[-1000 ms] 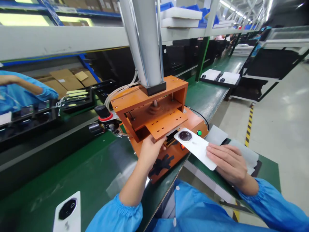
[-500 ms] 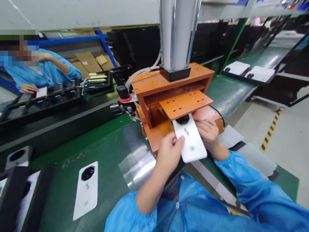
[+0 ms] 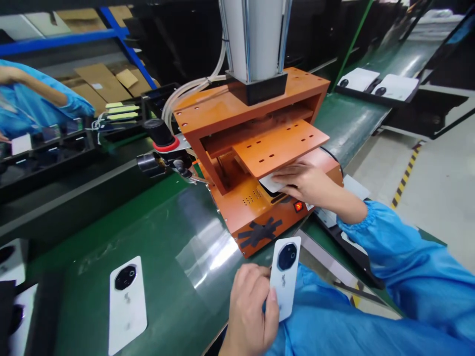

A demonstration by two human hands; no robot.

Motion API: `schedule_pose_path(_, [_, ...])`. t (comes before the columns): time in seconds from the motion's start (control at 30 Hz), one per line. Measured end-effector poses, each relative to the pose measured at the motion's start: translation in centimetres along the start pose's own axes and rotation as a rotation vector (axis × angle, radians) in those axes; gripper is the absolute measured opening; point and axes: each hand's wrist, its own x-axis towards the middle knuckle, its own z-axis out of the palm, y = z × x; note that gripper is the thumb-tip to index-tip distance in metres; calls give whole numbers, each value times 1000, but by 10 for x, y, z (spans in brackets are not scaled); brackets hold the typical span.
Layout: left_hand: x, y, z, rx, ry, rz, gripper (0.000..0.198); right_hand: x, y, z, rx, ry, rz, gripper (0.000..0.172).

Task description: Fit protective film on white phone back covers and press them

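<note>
Your left hand (image 3: pixel 248 299) is bent into a grip, its thumb (image 3: pixel 272 301) pointing forward. Your right hand (image 3: pixel 306 183) is farther forward than the left, fingers (image 3: pixel 287 172) reaching leftward, its wrist (image 3: pixel 349 203) behind them, to the right.

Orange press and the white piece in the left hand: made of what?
Orange press: likely painted metal, satin; crisp edges and neat slots suggest that. White piece: perhaps glass or plastic, smooth; its even, pale surface leaves that open.
</note>
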Motion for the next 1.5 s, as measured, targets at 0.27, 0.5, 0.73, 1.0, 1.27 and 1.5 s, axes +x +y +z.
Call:
schedule_pose_path(0.27, [14,-12,0,421,50,144,14,-41,-21,16,16,201,156,49])
schedule_pose_path(0.5, [18,-32,10,548,103,221,14,-157,-11,60,-162,557,647,40])
schedule_pose_path(0.73, [21,-23,3,568,91,180,15,-160,-2,54,-62,505,542,46])
schedule_pose_path(1.0, [5,2,47,231,137,203,14,-193,-148,57,1087,181,652,50])
schedule_pose_path(1.27, [-15,-17,74,164,-292,223,40,-301,-59,64,181,220,1206,39])
schedule_pose_path(1.5, [-37,-6,55,-16,-248,193,24,-370,-21,73,-10,65,1167,34])
